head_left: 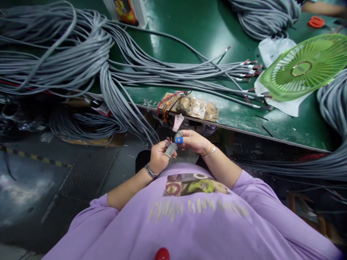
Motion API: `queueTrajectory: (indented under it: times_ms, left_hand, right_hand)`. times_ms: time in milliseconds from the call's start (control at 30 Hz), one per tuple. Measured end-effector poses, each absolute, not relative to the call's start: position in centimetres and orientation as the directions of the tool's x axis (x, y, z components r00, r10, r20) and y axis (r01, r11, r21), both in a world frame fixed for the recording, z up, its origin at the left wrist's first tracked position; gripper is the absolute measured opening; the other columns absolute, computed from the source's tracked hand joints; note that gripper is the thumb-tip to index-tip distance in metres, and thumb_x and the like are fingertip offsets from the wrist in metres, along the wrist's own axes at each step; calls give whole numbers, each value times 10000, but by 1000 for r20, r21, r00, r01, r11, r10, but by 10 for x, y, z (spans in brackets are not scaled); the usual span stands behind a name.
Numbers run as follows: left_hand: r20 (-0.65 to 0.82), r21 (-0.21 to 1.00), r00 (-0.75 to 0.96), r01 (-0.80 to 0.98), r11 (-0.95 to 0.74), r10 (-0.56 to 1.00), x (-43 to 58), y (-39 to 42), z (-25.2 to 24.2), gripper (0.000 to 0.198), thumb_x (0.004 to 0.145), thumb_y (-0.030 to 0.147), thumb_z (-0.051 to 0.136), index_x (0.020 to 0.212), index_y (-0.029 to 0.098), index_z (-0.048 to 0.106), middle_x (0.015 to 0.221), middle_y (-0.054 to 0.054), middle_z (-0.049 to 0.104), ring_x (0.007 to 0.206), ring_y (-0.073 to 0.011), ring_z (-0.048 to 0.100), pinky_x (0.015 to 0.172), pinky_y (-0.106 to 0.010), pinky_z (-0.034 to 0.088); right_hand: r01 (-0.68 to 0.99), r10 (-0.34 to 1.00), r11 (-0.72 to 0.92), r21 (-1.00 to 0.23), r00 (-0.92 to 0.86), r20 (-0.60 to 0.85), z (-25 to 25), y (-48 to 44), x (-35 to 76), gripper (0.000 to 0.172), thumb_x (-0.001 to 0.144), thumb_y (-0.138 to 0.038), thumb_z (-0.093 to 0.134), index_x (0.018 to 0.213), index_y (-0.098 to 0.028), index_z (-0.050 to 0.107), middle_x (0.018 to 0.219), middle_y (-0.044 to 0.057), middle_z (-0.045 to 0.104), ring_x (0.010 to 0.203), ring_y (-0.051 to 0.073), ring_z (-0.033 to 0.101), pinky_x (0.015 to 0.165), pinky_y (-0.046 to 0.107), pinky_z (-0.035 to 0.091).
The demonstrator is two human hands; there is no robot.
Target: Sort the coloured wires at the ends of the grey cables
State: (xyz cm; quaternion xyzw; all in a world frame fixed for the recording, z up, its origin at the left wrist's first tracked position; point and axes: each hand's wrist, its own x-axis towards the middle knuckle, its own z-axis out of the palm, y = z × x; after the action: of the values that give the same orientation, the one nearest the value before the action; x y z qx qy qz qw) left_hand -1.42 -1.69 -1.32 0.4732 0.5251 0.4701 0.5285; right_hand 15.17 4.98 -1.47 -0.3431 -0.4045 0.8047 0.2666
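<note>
My left hand [159, 157] is closed around the end of a grey cable [171, 148], whose stripped coloured wires [168, 140] fan out above my fingers. My right hand [193, 141] is closed too, pinching at that cable end with taped fingertips, one wrapped in blue. Both hands meet in front of my chest, just below the edge of the green workbench [233, 115]. A watch sits on my left wrist and a bracelet on my right.
Thick bundles of grey cable [67, 54] cover the bench and spill over its edge. A brown taped block with red wires [189, 106] sits at the bench edge. A green fan grille [303, 68] lies at right. Another person's arm [322, 7] shows top right.
</note>
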Motion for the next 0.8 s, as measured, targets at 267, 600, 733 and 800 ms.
queueTrajectory:
  times_ms: [267, 600, 733, 800]
  left_hand:
    - [-383, 923, 335, 101, 372, 861, -7, -14, -11, 310, 704, 386, 768, 579, 157, 602, 522, -36, 666, 436, -137, 621, 450, -222, 508]
    - [-293, 954, 22, -62, 294, 956, -13, -13, -26, 306, 757, 438, 720, 670, 157, 633, 554, -23, 676, 454, -131, 624, 456, -215, 496]
    - [-287, 955, 122, -40, 294, 950, -14, -12, -23, 308, 763, 447, 725, 706, 154, 648, 572, -33, 688, 477, -133, 630, 449, -209, 471]
    - [-323, 941, 238, -25, 338, 916, -17, -11, -20, 322, 748, 451, 744, 694, 147, 654, 568, -40, 687, 467, -131, 622, 450, -212, 466]
  right_hand:
    - [-162, 808, -361, -918, -547, -222, -7, 47, 146, 351, 647, -423, 823, 699, -152, 606, 592, -39, 577, 530, 73, 493, 530, 213, 434]
    - [-268, 855, -444, -855, -411, -315, -31, 23, 156, 449, 607, -488, 848, 839, -166, 639, 702, -20, 618, 551, 77, 520, 537, 230, 481]
    - [-281, 907, -343, -896, -349, -238, -28, 18, 148, 433, 598, -492, 849, 720, -157, 604, 601, -38, 571, 500, 64, 456, 498, 213, 394]
    - [-261, 885, -352, -899, -407, -228, -26, 21, 149, 430, 597, -488, 852, 717, -153, 611, 598, -29, 578, 504, 71, 465, 503, 219, 387]
